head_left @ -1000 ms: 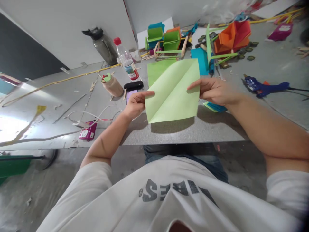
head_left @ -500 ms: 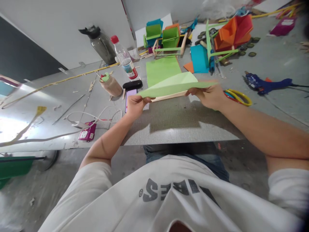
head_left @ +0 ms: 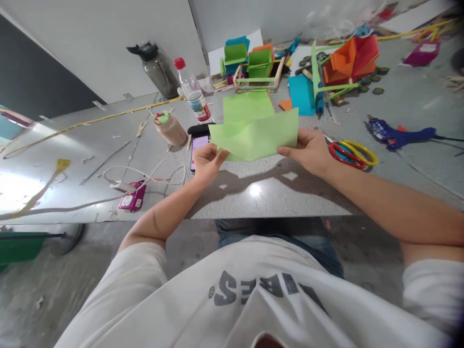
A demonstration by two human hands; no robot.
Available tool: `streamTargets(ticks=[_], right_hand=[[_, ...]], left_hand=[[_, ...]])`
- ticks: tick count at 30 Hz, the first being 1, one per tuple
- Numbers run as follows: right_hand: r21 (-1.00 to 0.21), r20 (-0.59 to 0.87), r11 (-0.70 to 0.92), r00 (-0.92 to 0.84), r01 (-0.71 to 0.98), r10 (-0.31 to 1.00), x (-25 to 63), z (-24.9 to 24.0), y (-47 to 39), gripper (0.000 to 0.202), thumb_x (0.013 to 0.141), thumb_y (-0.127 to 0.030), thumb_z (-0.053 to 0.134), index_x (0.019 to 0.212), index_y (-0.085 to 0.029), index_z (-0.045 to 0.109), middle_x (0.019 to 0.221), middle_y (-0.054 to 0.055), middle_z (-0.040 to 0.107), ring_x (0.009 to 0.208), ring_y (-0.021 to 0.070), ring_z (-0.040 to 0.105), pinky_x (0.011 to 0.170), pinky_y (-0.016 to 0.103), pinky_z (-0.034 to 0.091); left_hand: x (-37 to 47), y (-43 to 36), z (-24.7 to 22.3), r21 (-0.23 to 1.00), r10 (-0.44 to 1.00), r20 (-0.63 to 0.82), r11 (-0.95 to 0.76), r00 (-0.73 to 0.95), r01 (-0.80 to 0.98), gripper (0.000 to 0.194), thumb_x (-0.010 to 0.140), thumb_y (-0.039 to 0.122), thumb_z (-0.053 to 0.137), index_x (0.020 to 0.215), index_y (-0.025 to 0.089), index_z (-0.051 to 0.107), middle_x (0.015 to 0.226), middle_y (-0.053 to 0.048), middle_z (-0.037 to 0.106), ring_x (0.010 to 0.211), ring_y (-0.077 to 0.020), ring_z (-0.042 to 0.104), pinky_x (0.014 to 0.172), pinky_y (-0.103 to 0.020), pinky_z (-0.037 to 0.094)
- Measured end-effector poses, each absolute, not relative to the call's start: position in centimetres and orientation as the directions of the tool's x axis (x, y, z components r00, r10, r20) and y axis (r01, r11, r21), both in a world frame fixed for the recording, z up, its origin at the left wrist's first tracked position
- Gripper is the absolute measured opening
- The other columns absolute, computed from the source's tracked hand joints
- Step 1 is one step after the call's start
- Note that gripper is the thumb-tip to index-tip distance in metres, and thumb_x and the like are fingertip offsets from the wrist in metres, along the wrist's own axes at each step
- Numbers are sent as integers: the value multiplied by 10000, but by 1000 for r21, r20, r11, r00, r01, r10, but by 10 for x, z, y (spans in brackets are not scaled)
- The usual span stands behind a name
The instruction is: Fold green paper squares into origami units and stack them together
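A light green paper sheet [head_left: 255, 137] is held up above the front of the table, slightly creased and tilted. My left hand [head_left: 209, 162] pinches its left lower corner between thumb and fingers. At the right edge, my right hand [head_left: 311, 151] grips it with the thumb in front and the fingers behind. Another green sheet [head_left: 248, 105] lies flat on the table behind it. Red and yellow handled scissors [head_left: 353, 153] lie just right of my right hand. A phone [head_left: 198, 145] rests beside my left hand, partly hidden by it.
Farther back stand a clear bottle [head_left: 195, 99], a dark flask [head_left: 159, 72], a jar [head_left: 171, 129], green folded pieces on a wooden frame [head_left: 259, 80] and an orange-red paper form [head_left: 350, 60]. A blue glue gun [head_left: 400, 134] lies right; a white cable [head_left: 152, 169] loops left.
The held green sheet has turned from nearly edge-on to showing its broad face. The light wooden strip seen beneath it earlier no longer shows. Both hands still grip the sheet.
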State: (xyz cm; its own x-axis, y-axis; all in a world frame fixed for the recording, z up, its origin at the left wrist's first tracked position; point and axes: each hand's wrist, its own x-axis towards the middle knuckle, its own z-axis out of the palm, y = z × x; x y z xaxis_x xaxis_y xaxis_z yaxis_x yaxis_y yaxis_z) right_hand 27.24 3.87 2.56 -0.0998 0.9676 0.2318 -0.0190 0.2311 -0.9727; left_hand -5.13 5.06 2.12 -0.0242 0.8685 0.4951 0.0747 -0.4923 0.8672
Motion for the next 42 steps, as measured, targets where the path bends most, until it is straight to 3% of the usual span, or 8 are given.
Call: streamTargets(ticks=[7,12,16,19,21,27,31,42], right_hand=[[-935,355,350,194,64,914,277,2,55,707,859,-753,1086,705,-318,551,728,-2,576,754,243,656,717,458,598],[-922,374,387,270,4,887,282,-13,71,610,754,-556,1167,952,-344,630,911,-3,765,916,278,809,811,472,693],[-947,304,316,169,-48,937,280,-2,66,624,738,-527,1173,1168,-365,751,1081,23,892,1068,319,877,934,519,749],[-969,231,238,94,-73,968,275,10,57,622,653,-541,1204,1099,-337,822,1082,39,913,1080,327,873,944,514,751],[-984,150,150,10,-98,989,271,17,49,633,582,-527,1228,1048,-318,853,1061,34,917,1012,306,857,907,489,746],[-999,-25,-34,-324,-22,946,254,30,17,543,607,-437,1233,1000,-274,897,1012,31,917,893,246,815,837,406,702],[-997,-73,-61,-414,42,907,243,33,1,492,662,-477,1195,968,-264,873,1030,31,916,888,239,794,825,392,678],[-993,-71,-14,-499,116,864,241,42,-12,507,862,-747,1077,907,-282,880,841,19,796,734,198,631,638,369,496]], left_hand=[[-46,47,18,867,866,498,-498,-41,14,860,777,897,1063,635,228,543,599,52,493,559,-70,364,534,-250,329],[-46,49,6,857,857,515,-515,-11,-38,778,814,773,1068,705,240,510,644,62,501,566,-65,397,543,-234,347],[-53,56,1,864,865,500,-495,35,-88,650,778,584,1099,1117,289,629,771,82,678,619,-98,596,622,-237,475],[-69,63,15,925,901,378,-373,213,-66,977,796,481,1102,1591,306,562,899,58,819,705,-140,750,711,-262,569],[-83,67,32,970,905,233,-244,355,-13,1058,788,469,1130,1668,252,582,922,16,858,731,-156,789,709,-262,581],[-84,50,65,968,588,-242,100,771,228,839,872,658,1119,1475,152,830,945,-99,909,703,-184,806,624,-259,588],[-48,16,56,958,635,-256,66,729,279,664,840,638,1118,1216,149,875,1011,-96,914,804,-213,840,658,-258,620],[-31,-18,58,903,666,-243,-110,705,415,321,976,489,847,980,178,769,896,-38,815,765,-157,725,630,-235,546]])
